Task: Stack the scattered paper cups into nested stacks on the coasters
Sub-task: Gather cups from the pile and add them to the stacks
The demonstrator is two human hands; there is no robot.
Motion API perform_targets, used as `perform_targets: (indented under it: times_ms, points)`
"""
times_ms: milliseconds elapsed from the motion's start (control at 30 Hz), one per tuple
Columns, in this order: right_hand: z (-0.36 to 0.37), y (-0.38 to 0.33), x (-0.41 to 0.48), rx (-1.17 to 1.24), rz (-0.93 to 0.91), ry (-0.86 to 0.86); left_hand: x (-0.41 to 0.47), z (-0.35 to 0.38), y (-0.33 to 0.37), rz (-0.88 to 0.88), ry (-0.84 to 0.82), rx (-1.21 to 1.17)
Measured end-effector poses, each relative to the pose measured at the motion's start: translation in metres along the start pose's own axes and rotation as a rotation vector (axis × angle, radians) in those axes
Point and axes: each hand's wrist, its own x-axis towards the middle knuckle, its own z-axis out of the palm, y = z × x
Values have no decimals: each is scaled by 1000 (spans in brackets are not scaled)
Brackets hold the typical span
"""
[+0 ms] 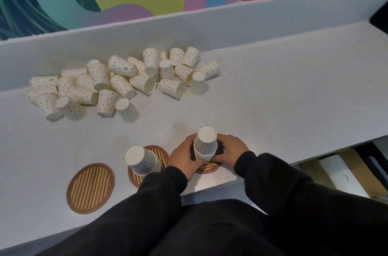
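Observation:
A nested stack of dotted paper cups (206, 144) stands upside down on the right coaster (207, 168). My left hand (184, 156) and my right hand (231, 149) hold the base of this stack from either side, fingers curled round it. A second upside-down stack (141, 160) stands on the middle coaster (160, 156). The left coaster (90, 188) carries nothing. Several loose dotted cups (117, 81) lie scattered in a heap at the back left of the counter.
The white counter (273, 98) has a raised back ledge (189, 24) below a colourful wall. Its front edge runs just in front of the coasters. To the right, beyond the counter's end, sit boxes (344, 174) at a lower level.

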Motion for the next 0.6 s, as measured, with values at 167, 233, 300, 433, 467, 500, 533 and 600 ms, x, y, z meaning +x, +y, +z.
perform_targets:
  times_ms: [167,233,300,433,467,500,533,600]
  points:
    - [4,2,5,-52,-33,32,3,-2,-4,-32,4,46]
    - [5,2,5,-50,-42,44,4,-3,-3,-40,-4,56]
    - [6,4,4,-45,-40,50,4,-3,-3,-43,-14,64]
    - [9,6,2,-34,-49,49,3,-3,-5,-43,-18,76]
    - [10,6,1,-28,-56,50,2,-3,-6,-47,-20,74]
    - [11,6,0,-20,-61,49,1,-2,-7,-52,-21,69]
    - [11,6,-1,-16,-64,47,0,-2,-7,-55,-21,64]
    - [12,5,-2,-15,-69,44,-1,-1,-9,-46,-11,55]
